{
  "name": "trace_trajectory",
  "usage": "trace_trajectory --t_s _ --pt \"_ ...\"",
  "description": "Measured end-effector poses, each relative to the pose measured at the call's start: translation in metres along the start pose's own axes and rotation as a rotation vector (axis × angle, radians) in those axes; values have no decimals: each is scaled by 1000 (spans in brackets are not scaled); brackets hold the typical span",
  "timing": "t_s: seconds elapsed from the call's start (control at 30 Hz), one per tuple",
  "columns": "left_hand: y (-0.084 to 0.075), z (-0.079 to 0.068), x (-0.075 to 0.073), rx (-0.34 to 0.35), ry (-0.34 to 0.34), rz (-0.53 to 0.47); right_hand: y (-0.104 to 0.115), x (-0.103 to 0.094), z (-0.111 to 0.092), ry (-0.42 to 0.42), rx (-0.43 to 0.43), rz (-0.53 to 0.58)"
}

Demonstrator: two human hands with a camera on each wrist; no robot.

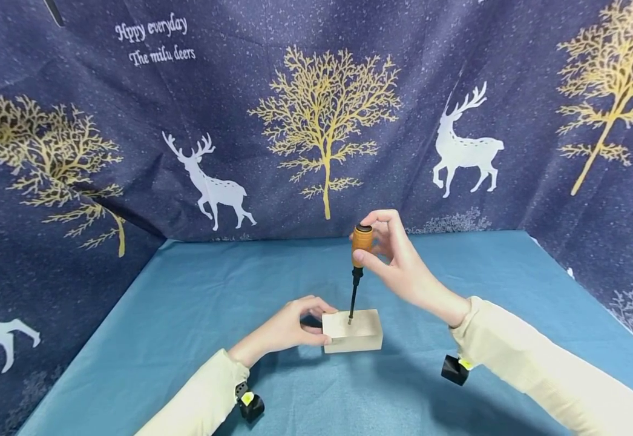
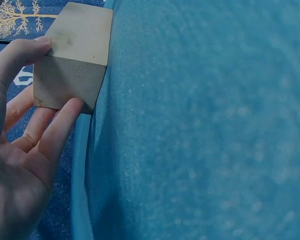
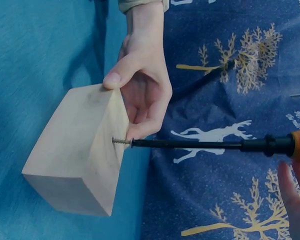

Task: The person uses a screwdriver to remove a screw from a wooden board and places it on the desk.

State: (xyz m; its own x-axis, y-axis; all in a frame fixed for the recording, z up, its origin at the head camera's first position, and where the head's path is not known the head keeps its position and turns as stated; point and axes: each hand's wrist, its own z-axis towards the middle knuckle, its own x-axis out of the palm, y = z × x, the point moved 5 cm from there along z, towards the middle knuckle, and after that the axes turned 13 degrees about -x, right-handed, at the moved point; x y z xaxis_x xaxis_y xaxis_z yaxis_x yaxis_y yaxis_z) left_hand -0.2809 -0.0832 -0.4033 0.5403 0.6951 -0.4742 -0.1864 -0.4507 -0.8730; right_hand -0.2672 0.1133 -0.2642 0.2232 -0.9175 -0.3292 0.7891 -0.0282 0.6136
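A pale wooden block [image 1: 353,344] lies on the blue cloth in the middle of the head view. A screw [image 3: 121,141] stands partway into its top face. My left hand [image 1: 290,324] grips the block's left end between thumb and fingers, as the left wrist view also shows on the block [image 2: 72,75]. My right hand [image 1: 398,260] holds a screwdriver [image 1: 362,239] by its orange handle, fingers near the black cap. The screwdriver's black shaft [image 3: 190,144] points down, slightly tilted, with its tip right at the screw's head.
A blue cloth [image 1: 196,290] covers the table. Behind it hangs a dark blue backdrop [image 1: 229,91] printed with gold trees and white deer. Small black cameras sit at both sleeves, the right one [image 1: 455,370] low over the cloth.
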Motion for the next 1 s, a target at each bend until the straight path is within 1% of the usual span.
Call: trace_trajectory --t_s 0.07,0.13,0.23,0.33,0.43,0.53,0.6,0.73,0.77,0.83,0.9,0.93,1.0 --pt "0 0 0 0 -1 -4 -1 -3 0 -36 18 -80" --pt "0 0 0 -3 0 -4 0 -5 1 -68 26 -108" --pt "0 0 0 -9 3 -4 0 -7 2 -93 37 -78" --pt "0 0 0 -11 8 -7 1 -10 3 -101 61 -49" --pt "0 1 0 -10 9 -10 0 -12 3 -92 88 -32" --pt "0 0 0 -6 9 -6 0 -14 3 -64 69 -19" --pt "-1 0 0 -5 7 -4 0 -14 4 -28 22 23" --pt "-1 0 0 -11 6 0 0 -12 3 49 -73 159" --pt "0 1 0 -13 6 1 -1 -11 3 62 -81 200" --pt "-1 0 0 -21 7 3 -3 -11 2 64 -78 237" --pt "-1 0 0 -24 10 0 -5 -11 0 54 -56 233" --pt "-1 0 0 -25 11 -2 -7 -11 0 46 -41 200" --pt "-2 -1 0 -23 11 -6 -8 -12 -1 22 -15 84"
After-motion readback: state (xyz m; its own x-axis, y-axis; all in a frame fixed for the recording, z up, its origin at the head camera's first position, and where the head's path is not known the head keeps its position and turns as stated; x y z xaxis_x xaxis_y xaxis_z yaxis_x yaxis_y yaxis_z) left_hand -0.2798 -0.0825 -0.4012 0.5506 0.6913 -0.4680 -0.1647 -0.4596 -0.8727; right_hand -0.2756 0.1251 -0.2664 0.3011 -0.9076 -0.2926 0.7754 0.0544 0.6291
